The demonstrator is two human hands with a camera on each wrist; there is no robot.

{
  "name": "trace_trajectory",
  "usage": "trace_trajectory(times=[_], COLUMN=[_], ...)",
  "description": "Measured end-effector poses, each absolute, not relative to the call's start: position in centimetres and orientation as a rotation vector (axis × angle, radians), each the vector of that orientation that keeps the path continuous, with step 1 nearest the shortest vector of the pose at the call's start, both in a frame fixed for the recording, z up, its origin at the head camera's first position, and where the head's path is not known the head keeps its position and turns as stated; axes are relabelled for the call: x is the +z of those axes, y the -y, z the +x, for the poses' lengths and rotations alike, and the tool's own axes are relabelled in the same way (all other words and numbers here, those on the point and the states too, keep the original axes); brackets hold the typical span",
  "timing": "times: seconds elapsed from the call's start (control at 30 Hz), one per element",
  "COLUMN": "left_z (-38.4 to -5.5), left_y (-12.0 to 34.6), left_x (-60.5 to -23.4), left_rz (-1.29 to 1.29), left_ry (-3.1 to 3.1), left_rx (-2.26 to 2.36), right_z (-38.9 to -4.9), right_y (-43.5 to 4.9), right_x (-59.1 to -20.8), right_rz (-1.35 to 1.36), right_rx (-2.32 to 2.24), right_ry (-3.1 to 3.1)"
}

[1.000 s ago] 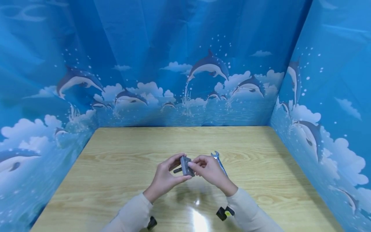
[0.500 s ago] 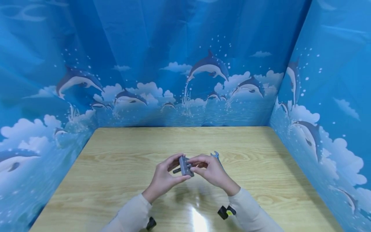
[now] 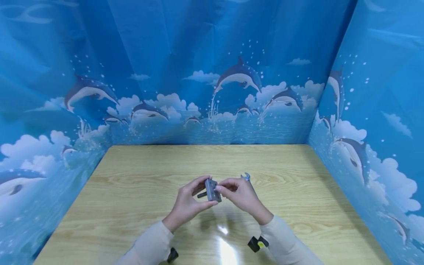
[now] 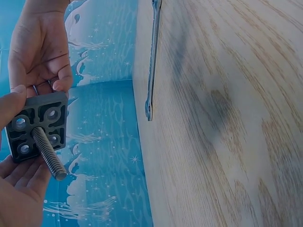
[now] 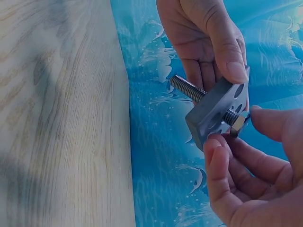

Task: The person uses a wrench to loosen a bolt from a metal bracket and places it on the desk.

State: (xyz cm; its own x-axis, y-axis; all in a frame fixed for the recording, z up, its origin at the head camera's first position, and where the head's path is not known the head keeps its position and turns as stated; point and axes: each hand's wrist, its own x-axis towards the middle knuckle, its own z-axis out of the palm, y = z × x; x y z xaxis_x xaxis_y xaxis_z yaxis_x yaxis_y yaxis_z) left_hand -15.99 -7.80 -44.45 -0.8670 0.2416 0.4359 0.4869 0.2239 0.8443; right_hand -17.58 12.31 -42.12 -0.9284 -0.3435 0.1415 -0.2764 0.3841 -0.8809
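Observation:
A grey rectangular plate [image 3: 212,190] with several holes is held up above the table by my left hand [image 3: 188,200], thumb on one edge and fingers on the opposite one. Through its middle runs a bolt [image 5: 188,88], whose threaded shank [image 4: 49,153] sticks out well beyond the ribbed face in the left wrist view. On the other face the hex head [image 5: 239,123] stands off the plate with some thread showing. My right hand [image 3: 243,195] pinches that head between thumb and fingers, its fingertips close to the plate.
A metal wrench [image 3: 246,177] lies on the wood-grain table [image 3: 139,173] just beyond my right hand, partly hidden by it. Blue dolphin-print curtains [image 3: 185,92] enclose the table at the back and sides.
Half a second ago my right thumb and fingers were spread apart by the bolt head; now they have come together on it. The left hand and the plate stay nearly still.

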Motion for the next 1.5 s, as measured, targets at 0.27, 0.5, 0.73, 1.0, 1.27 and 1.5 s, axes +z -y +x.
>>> trace_trajectory(times=[0.27, 0.5, 0.73, 1.0, 1.27, 1.5], left_z=[-15.9, -15.8, -14.6, -14.6, -15.9, -15.9], left_y=[7.8, 7.7, 7.3, 7.3, 7.7, 7.9], left_x=[-44.5, -44.4, -42.2, -42.0, -44.5, -44.6], left_rz=[-0.706, -0.665, -0.647, -0.667, -0.689, -0.72], left_ry=[2.298, 2.304, 2.305, 2.3, 2.283, 2.282], left_rx=[-1.67, -1.706, -1.701, -1.703, -1.703, -1.685], right_z=[-17.2, -17.4, -17.4, -17.6, -17.5, -17.4], right_y=[-12.2, -12.5, -12.5, -12.7, -12.3, -12.3], right_x=[-41.7, -41.6, -41.6, -42.0, -41.8, -41.4], right_rz=[-0.565, -0.727, -0.766, -0.678, -0.525, -0.573], right_rx=[-1.586, -1.6, -1.623, -1.563, -1.561, -1.553], right_ry=[-2.564, -2.515, -2.484, -2.574, -2.592, -2.578])
